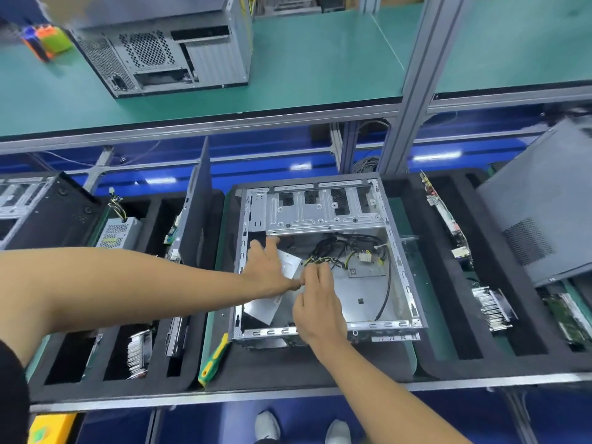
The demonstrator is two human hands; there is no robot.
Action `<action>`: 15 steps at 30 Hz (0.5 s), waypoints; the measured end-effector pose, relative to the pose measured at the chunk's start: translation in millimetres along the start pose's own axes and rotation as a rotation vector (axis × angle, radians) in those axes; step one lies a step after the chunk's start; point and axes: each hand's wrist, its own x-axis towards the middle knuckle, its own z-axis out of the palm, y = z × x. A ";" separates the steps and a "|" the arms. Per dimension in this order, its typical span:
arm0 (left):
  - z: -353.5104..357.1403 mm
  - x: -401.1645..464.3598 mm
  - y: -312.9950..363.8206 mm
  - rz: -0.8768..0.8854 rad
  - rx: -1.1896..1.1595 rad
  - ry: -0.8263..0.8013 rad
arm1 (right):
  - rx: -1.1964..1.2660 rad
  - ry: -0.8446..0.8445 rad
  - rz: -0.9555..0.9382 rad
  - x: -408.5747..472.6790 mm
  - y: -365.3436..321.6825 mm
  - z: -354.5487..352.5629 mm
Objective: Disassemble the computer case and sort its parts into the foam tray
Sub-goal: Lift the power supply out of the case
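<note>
An open computer case (407,274) lies on its side in the middle of the bench, its metal floor and a bundle of cables (344,248) exposed. My left hand (267,267) reaches into its left part and lies with spread fingers on a silver power supply (288,262) that sits tilted inside. My right hand (315,302) comes over the case's near rim and its fingers curl round the yellow and black wires at the supply's edge. A black foam tray (179,376) on the left holds a power supply (117,233), a heatsink (137,350) and boards in its slots.
A green-handled screwdriver (213,360) lies at the case's near left corner. A side panel (200,200) stands upright in the left tray. Another foam tray (448,357) with parts sits on the right, a dark case (541,216) leaning over it. A grey case (166,49) stands on the upper shelf.
</note>
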 end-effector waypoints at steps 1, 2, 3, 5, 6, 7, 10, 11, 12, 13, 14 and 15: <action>-2.8 0.4 1.2 0.028 0.011 -0.003 | 0.014 0.000 0.011 1.2 -0.2 0.4; -6.0 -0.3 2.6 0.055 0.017 -0.004 | 0.059 -0.007 0.029 2.6 0.3 1.1; -9.2 -1.5 4.3 0.076 0.032 -0.003 | 0.128 -0.010 0.049 5.7 1.3 0.4; -14.8 -3.2 10.1 0.122 0.082 0.001 | 0.164 -0.027 0.045 17.1 11.5 -8.2; -16.4 -3.6 12.6 0.148 0.106 -0.002 | 0.098 -0.050 0.030 24.5 19.7 -17.0; -17.7 -3.8 14.6 0.173 0.127 0.001 | 0.016 -0.088 0.015 31.3 30.0 -27.3; -19.5 -6.2 16.7 0.261 0.176 -0.015 | -0.220 -0.215 0.031 41.4 64.7 -47.8; -19.3 -5.9 17.4 0.293 0.194 -0.026 | -0.236 -0.198 0.059 41.6 73.1 -50.3; -19.2 -5.2 18.3 0.320 0.213 -0.040 | -0.239 -0.176 0.104 40.8 78.0 -51.8; -20.0 -4.2 19.4 0.340 0.229 -0.053 | -0.219 -0.132 0.133 40.8 79.8 -51.9; -20.9 -2.4 20.8 0.354 0.242 -0.061 | -0.224 -0.091 0.112 41.3 79.8 -50.9; -21.8 -1.3 21.2 0.370 0.251 -0.069 | -0.239 -0.070 0.072 41.0 78.6 -49.5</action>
